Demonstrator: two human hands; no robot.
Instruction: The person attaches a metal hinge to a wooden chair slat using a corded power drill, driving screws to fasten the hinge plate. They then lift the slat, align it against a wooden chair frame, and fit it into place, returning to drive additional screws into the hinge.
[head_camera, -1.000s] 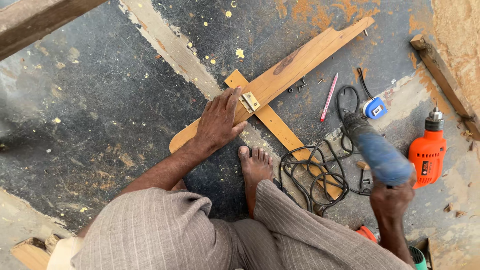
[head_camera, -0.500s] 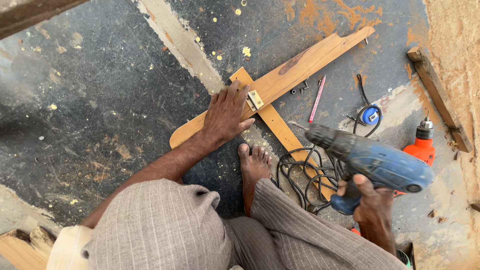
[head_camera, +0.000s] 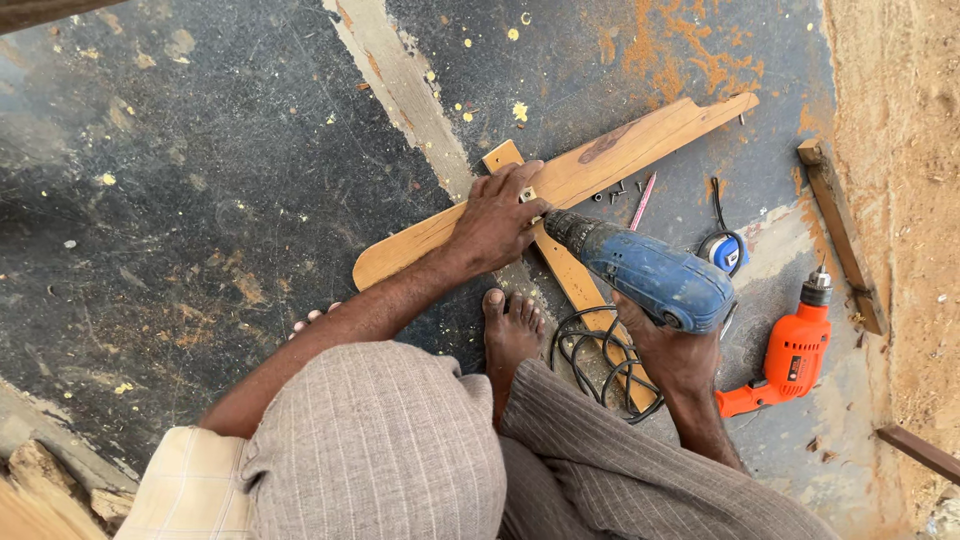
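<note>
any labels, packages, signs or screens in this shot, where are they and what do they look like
Label on the orange drill: small dark rectangle on its side, on the floor right of the right hand.
Blue drill: no label visible.
No packages, signs or screens.

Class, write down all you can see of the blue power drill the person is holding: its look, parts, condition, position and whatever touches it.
The blue drill has a scuffed, dusty blue plastic body and a dark chuck at the front. It lies tilted, nose toward the upper left, its tip at the small metal bracket where the two planks cross. The right hand grips its handle from below; the left hand presses the wood beside the chuck. A black cable lies coiled beneath. The bit itself is hidden.
</note>
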